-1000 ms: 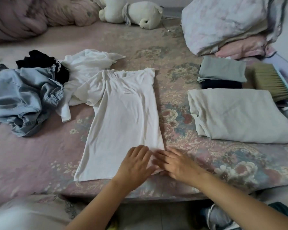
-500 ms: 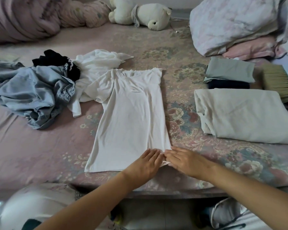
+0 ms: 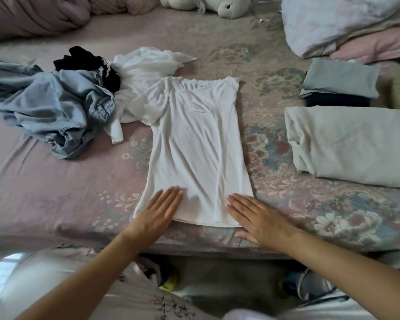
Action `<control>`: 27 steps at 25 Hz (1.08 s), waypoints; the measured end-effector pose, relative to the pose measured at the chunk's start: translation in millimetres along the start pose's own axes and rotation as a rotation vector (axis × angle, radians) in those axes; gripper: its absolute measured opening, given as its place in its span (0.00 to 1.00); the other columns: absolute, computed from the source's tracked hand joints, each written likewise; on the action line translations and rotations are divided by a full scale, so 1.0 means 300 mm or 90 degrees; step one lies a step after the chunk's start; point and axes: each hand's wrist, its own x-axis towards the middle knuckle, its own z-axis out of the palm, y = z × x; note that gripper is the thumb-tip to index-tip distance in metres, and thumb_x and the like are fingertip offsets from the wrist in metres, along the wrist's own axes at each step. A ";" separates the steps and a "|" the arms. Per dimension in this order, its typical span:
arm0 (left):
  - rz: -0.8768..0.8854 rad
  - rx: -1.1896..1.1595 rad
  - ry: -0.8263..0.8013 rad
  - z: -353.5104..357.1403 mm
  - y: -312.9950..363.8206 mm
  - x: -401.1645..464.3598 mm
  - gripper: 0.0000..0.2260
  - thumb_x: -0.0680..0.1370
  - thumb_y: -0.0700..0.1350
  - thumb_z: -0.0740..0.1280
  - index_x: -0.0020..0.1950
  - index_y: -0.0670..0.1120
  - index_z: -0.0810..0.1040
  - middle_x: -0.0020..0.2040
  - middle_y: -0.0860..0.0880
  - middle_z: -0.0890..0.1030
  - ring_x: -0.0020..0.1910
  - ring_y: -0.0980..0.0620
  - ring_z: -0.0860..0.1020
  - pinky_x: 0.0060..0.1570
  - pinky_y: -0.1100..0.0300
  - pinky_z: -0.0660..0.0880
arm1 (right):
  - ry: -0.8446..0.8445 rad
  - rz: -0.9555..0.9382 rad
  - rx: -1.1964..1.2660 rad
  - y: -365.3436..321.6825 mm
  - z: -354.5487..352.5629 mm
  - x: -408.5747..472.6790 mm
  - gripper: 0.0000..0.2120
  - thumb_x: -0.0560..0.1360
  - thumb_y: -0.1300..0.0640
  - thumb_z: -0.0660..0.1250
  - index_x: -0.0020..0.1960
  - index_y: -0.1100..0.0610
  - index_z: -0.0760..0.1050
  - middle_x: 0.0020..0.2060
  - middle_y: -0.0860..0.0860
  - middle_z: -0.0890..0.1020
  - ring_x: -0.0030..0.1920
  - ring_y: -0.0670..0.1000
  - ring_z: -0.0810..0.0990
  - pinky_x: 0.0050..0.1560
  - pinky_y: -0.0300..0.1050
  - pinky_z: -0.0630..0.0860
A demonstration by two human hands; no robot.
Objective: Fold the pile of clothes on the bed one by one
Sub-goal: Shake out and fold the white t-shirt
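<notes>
A white T-shirt [image 3: 198,144] lies flat on the floral bed sheet [image 3: 56,195], collar away from me, its right side folded in and its left sleeve spread out. My left hand [image 3: 158,210] rests flat with straight fingers on the hem's left corner. My right hand [image 3: 256,215] lies flat on the hem's right corner, partly on the sheet. To the left lies the unfolded pile: a light blue denim garment [image 3: 53,107], a black piece [image 3: 86,63] and a crumpled white garment [image 3: 146,65].
Folded items sit at the right: a large cream piece [image 3: 353,144], a grey-green one [image 3: 340,77] on a dark one [image 3: 337,101]. Pillows [image 3: 346,21] lie at the back right, a plush toy [image 3: 219,5] at the back, a rolled quilt [image 3: 37,15] at the back left.
My hands were together at the hem's right corner; now they have spread apart along the hem, the left hand sliding to the left corner. The camera has moved closer.
</notes>
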 end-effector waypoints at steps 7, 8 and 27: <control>-0.031 0.004 -0.116 -0.075 -0.148 -0.124 0.28 0.67 0.31 0.48 0.69 0.34 0.62 0.64 0.35 0.75 0.62 0.38 0.75 0.69 0.50 0.62 | 0.029 -0.080 0.062 0.018 -0.014 0.041 0.26 0.72 0.67 0.52 0.69 0.62 0.69 0.66 0.58 0.74 0.66 0.57 0.73 0.68 0.53 0.68; -0.020 0.023 -0.116 -0.071 -0.139 -0.147 0.28 0.67 0.31 0.48 0.68 0.34 0.63 0.64 0.35 0.75 0.63 0.39 0.74 0.70 0.50 0.57 | 0.025 -0.103 0.070 0.030 -0.017 0.034 0.26 0.72 0.69 0.52 0.69 0.63 0.68 0.67 0.58 0.73 0.67 0.56 0.72 0.69 0.51 0.65; -0.933 -0.545 0.061 0.024 -0.541 0.500 0.13 0.79 0.45 0.61 0.45 0.37 0.78 0.50 0.34 0.80 0.53 0.36 0.77 0.50 0.52 0.70 | -0.044 0.288 0.110 -0.011 0.032 0.423 0.28 0.81 0.41 0.38 0.72 0.54 0.61 0.69 0.56 0.70 0.71 0.53 0.60 0.70 0.56 0.58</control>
